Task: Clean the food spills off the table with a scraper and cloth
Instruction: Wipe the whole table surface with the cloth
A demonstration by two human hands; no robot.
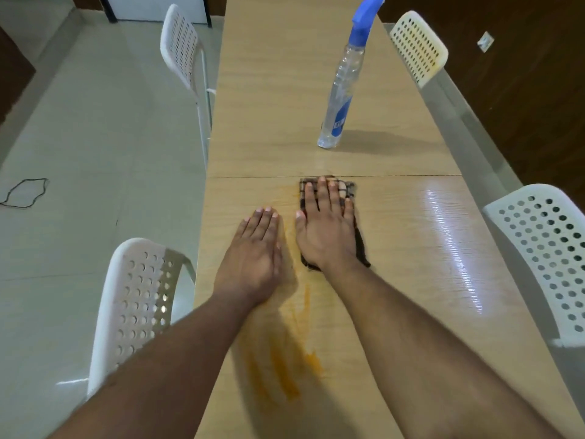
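Note:
My right hand [326, 226] lies flat with straight fingers on a dark checked cloth [348, 188], pressing it onto the light wooden table [395, 248] just below the seam between the two tabletops. My left hand [256, 248] rests flat on the bare wood beside it, fingers straight. Orange-yellow smears of food [285, 372] streak the table near me, between my forearms, with a fainter trace [289, 198] beside the cloth. No scraper shows in the head view.
A clear spray bottle with a blue trigger head [342, 90] stands on the far half of the table. White perforated chairs stand at the left front [136, 308], left back [180, 49], right front [550, 248] and right back [418, 49]. A black cord loop [25, 193] lies on the floor.

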